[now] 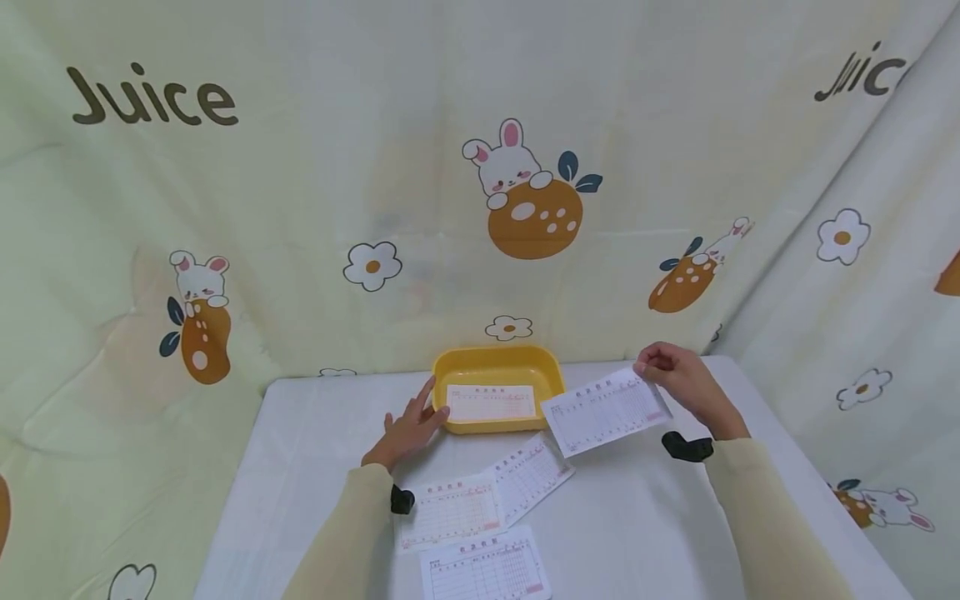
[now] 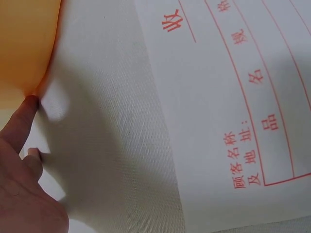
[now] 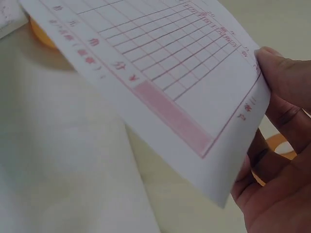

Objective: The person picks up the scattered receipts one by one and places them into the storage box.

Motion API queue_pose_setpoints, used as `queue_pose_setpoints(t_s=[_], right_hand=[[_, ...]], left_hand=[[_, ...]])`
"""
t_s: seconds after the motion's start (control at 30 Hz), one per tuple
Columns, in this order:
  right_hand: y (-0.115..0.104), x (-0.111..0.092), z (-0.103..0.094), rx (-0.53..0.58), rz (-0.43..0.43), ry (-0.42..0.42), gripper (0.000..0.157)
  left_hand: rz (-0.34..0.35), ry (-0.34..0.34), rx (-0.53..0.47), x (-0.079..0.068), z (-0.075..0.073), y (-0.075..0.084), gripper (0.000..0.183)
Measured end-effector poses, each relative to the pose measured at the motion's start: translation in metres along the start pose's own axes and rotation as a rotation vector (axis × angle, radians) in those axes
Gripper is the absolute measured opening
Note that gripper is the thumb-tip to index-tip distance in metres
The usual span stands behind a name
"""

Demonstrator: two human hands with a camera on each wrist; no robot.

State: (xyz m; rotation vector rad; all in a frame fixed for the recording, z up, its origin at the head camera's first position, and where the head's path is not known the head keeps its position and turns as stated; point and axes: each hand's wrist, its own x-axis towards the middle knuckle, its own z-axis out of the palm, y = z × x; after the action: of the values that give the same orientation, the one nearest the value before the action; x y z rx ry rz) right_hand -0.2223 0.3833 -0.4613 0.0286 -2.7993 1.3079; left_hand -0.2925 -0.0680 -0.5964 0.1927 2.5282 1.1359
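A yellow plastic tray [image 1: 495,363] stands at the back of the table with a printed receipt slip [image 1: 491,402] lying in it. My left hand [image 1: 406,435] is at the tray's left side, fingers extended; in the left wrist view a fingertip touches the base of the tray's outer wall [image 2: 26,46]. Up to the right of the tray, my right hand [image 1: 692,390] pinches another receipt slip [image 1: 606,412] by its upper right corner. That slip slants in the air, its left end by the tray's right edge. The right wrist view shows the thumb on the slip's printed face [image 3: 165,73].
Three more receipt slips lie overlapping on the white table [image 1: 622,533]: one slanted [image 1: 531,475], one by the left wrist [image 1: 453,510] and one nearest me [image 1: 487,570]. A curtain [image 1: 420,167] printed with rabbits and fruit hangs close behind the table and along its sides.
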Motion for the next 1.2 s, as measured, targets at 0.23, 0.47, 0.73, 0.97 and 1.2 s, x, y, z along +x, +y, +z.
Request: queue_pose_setpoints(t_s=[0.23,0.47,0.73,0.97,1.2], right_hand=[[-0.020,0.009,0.008,0.040,-0.016,0.077,0.025],[-0.029,0.024,0.026,0.055,-0.007,0.159,0.030],[-0.041,0.039,0.052,0.133,0.008,0.183,0.025],[-0.044,0.050,0.072,0.150,-0.005,0.179,0.022],[-0.040,0.059,0.090,0.155,0.008,0.183,0.019]], left_hand=[[0.011,0.013,-0.008,0.002,0.001,-0.001,0.080],[0.005,0.016,-0.011,0.003,0.001,-0.002,0.080],[0.013,0.007,-0.021,-0.002,-0.003,0.003,0.079],[0.023,0.010,-0.017,-0.003,-0.007,0.004,0.077],[0.010,0.017,-0.009,0.001,-0.002,0.003,0.076]])
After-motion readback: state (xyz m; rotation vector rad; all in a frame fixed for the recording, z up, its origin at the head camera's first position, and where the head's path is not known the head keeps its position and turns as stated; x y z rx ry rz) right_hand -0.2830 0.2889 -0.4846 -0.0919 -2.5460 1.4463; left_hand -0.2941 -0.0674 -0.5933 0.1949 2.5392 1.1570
